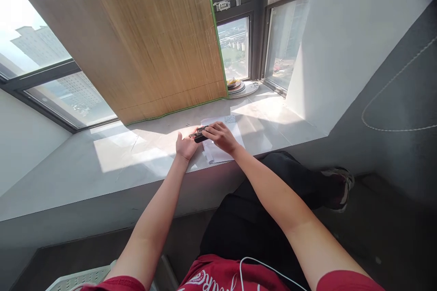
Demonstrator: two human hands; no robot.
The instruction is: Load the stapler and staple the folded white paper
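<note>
Over the windowsill I hold a black stapler between my two hands. My right hand grips its right end, fingers closed over the top. Against its left end is my left hand, thumb sticking up and apart, with the other fingers partly hidden behind and under the stapler. White sheets of paper lie below on the sill, partly covered by my right hand and wrist. One sheet's near left corner looks curled or folded. A small printed patch shows near the far edge of the paper.
A bamboo blind with green edging hangs in front of the windows. Several stacked plates or round items stand in the far corner of the sill. A white cable runs over my red shirt. A light plastic basket is at lower left.
</note>
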